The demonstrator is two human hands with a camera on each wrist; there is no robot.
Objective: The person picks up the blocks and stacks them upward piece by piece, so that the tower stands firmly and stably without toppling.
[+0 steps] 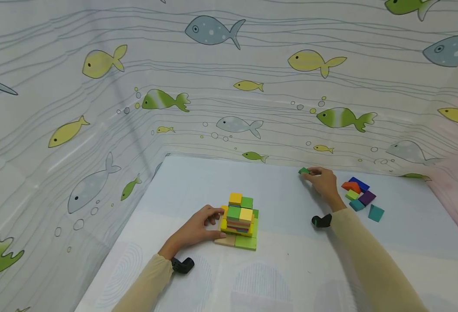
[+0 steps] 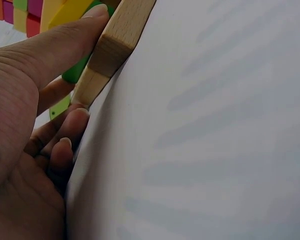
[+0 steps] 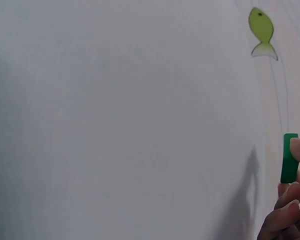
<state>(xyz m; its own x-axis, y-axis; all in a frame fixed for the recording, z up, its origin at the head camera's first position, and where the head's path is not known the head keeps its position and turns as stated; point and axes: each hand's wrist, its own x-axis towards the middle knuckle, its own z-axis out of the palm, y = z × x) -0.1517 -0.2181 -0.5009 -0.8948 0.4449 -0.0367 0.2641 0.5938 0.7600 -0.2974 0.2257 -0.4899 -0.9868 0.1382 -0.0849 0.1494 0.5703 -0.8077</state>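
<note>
A small tower of coloured wooden blocks (image 1: 240,214) stands on a base of flat green and plain wood blocks (image 1: 246,242). My left hand (image 1: 199,225) grips the tower's left side low down, thumb at the front and fingers farther back. Close up in the left wrist view, the thumb lies against a plain wood block (image 2: 121,40) beside green and yellow ones. My right hand (image 1: 324,182) pinches a small green block (image 3: 289,160) between thumb and fingers, over the far part of the table, right of the tower.
Loose blocks lie at the far right, among them a blue block (image 1: 359,184), an orange block (image 1: 351,187), a purple block (image 1: 367,198) and a teal block (image 1: 376,212). Fish-printed sheeting (image 1: 213,78) rises behind and beside the white table (image 1: 283,268).
</note>
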